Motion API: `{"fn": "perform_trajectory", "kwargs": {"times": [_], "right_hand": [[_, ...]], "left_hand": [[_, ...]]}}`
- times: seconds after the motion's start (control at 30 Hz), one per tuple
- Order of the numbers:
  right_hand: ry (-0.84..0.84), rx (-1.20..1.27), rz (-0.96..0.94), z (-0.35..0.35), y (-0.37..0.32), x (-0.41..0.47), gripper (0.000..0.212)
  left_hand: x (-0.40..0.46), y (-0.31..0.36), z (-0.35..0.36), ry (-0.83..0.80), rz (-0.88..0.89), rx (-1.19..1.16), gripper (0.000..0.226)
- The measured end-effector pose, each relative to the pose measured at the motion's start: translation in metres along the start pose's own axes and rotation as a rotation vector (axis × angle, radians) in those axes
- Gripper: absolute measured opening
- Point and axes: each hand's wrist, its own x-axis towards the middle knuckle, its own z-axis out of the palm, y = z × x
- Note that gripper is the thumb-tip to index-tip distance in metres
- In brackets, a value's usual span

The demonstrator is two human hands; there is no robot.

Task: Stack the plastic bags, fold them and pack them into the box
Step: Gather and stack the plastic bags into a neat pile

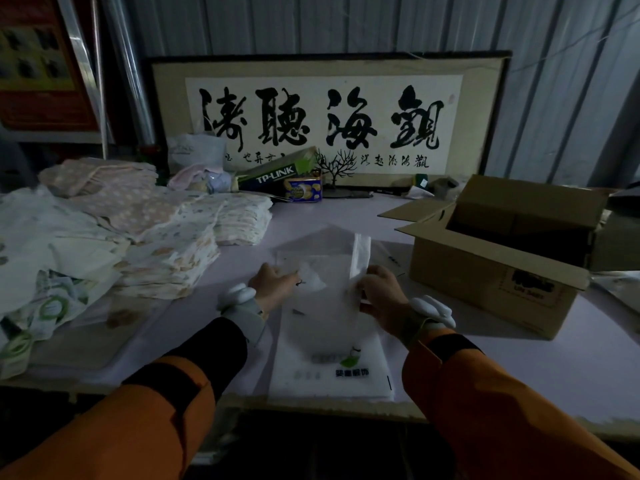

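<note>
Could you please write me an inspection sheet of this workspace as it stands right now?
Surface: pale table, dimly lit.
Job's things: plastic bags stacked at the near edge; top bag partly lifted; cardboard box open, on the right.
Clutter: folded cloth piles, TP-LINK carton, snack packet, small tree ornament.
Grippers: left hand and right hand each hold the top bag.
Cables: nothing seen.
Surroundings: framed calligraphy against a corrugated wall.

storeroom: corrugated wall (554, 81), folded cloth piles (166, 251), cardboard box (485, 271).
</note>
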Motion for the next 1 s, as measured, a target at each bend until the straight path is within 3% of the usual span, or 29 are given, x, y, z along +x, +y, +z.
{"fn": "perform_trajectory", "kwargs": {"times": [0.17, 0.23, 0.33, 0.43, 0.53, 0.63, 0.7, 0.83, 1.0], "right_hand": [[-0.054, 0.182, 0.012, 0.004, -0.011, -0.003, 0.027], [-0.074, 0.224, -0.002, 0.005, -0.016, -0.003, 0.023], [-0.107, 0.279, -0.030, 0.006, -0.018, -0.003, 0.023], [-0.146, 0.313, -0.038, 0.006, -0.017, -0.005, 0.026], [-0.162, 0.305, -0.047, 0.006, -0.017, -0.005, 0.019], [-0.194, 0.298, -0.050, 0.003, -0.017, -0.005, 0.013], [-0.182, 0.269, -0.064, -0.002, -0.016, -0.003, 0.027], [0.023, 0.012, -0.126, -0.008, -0.012, 0.003, 0.042], [0.111, -0.159, -0.248, -0.014, -0.007, 0.012, 0.060]], "left_hand": [[-0.008, 0.012, -0.001, 0.096, 0.229, 0.080, 0.044], [-0.013, 0.016, -0.002, 0.009, 0.260, 0.012, 0.038], [-0.022, 0.022, -0.002, -0.170, 0.289, -0.038, 0.060], [-0.025, 0.019, 0.005, -0.391, 0.420, -0.189, 0.047], [-0.018, 0.010, 0.016, -0.367, 0.519, -0.075, 0.057], [-0.013, 0.010, 0.016, -0.204, 0.476, -0.183, 0.028], [-0.012, 0.012, 0.013, -0.176, 0.380, -0.327, 0.013], [-0.009, 0.014, 0.007, -0.232, 0.304, -0.410, 0.024], [-0.012, 0.013, -0.002, -0.354, 0.233, -0.567, 0.015]]}}
